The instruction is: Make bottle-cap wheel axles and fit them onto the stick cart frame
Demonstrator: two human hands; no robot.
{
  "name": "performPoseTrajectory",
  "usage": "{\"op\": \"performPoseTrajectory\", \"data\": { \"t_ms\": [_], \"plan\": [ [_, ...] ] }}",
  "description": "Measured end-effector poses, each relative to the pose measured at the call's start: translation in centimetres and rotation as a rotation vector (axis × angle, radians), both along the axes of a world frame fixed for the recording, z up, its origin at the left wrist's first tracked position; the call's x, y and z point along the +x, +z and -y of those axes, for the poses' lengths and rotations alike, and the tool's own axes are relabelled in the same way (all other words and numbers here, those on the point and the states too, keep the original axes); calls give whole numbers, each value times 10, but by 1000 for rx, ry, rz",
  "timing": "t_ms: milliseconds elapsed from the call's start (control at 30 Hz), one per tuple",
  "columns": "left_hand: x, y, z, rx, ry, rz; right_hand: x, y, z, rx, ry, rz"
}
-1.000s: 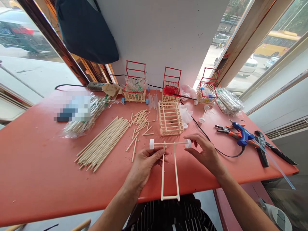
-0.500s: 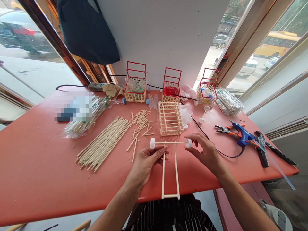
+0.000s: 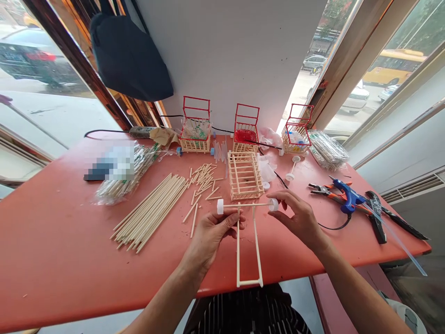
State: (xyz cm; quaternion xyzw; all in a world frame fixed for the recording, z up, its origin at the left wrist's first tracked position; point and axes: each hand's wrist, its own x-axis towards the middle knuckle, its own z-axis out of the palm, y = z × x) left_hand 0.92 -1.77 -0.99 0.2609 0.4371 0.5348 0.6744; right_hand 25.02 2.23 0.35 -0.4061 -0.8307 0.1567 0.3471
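Observation:
My left hand [image 3: 210,233] pinches a long stick of a narrow wooden stick frame [image 3: 238,255], near its far end. Across that end lies a thin wooden crossbar [image 3: 247,205], with a white plastic cap [image 3: 220,206] on its left end. At the bar's right end, the thumb and fingers of my right hand [image 3: 301,220] close around a second white cap [image 3: 274,204]. The frame's near end, joined by a short stick, hangs past the table edge. Just beyond my hands sits a small slatted stick crate [image 3: 245,176].
On the red table [image 3: 69,250] lie long sticks [image 3: 151,211] and short cut pieces [image 3: 203,178], left of my hands. Three red-topped stick baskets [image 3: 195,144] line the wall. To the right are a blue glue gun [image 3: 351,197], pliers [image 3: 321,189] and a capped axle [image 3: 293,168].
The camera view has shifted slightly. The frame's near end has swung a little to the right, while both hands keep the same hold.

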Motion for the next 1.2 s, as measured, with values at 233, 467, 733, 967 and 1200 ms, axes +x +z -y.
{"op": "performPoseTrajectory", "data": {
  "t_ms": [233,467,733,967,1200],
  "plan": [
    [-5,17,-19,94,-5,-5,-6,22,-17,119,19,-16],
    [-5,38,-45,169,4,-33,-7,36,-40,144,-41,-32],
    [-5,31,-58,184,28,-37,-9,31,-51,205,-27,-28],
    [-7,22,-59,139,22,-59,-10,23,-51,213,-10,-25],
    [-6,12,-60,96,50,-50,-10,13,-54,230,8,-30]
  ]
}}
